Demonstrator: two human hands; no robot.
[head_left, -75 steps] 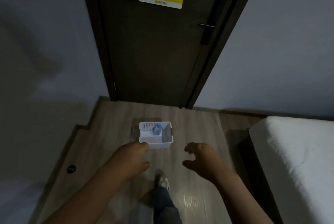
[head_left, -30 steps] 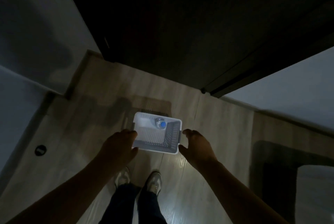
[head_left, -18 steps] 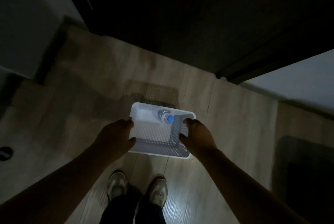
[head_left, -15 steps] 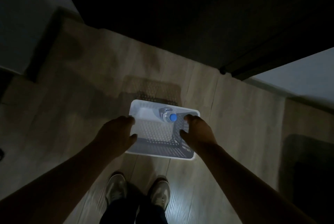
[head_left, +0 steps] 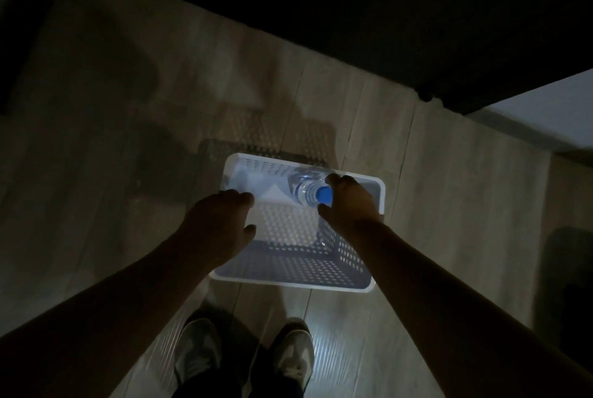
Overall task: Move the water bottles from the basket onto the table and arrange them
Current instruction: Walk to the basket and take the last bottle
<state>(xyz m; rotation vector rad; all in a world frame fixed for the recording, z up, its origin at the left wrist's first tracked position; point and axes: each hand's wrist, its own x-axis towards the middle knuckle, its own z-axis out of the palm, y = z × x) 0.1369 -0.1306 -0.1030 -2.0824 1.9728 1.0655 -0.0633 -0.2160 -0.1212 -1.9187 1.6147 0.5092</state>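
Bare left hand (head_left: 221,221) and right hand (head_left: 349,201), unsleeved forearms (head_left: 128,301), dark trousers (head_left: 237,388), grey-white sneakers (head_left: 197,356).

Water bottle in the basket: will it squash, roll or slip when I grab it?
The clear ribbed water bottle probably dents slightly when squeezed. Round and tilted in the basket, it may roll if nudged. The neck by the blue cap, near the right hand, looks stiffest.

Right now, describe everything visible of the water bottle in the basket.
The water bottle is clear ribbed plastic with a blue cap, leaning in the far right corner of the white perforated basket, cap towards the camera. The right hand curves around its cap end; a firm grip cannot be confirmed.
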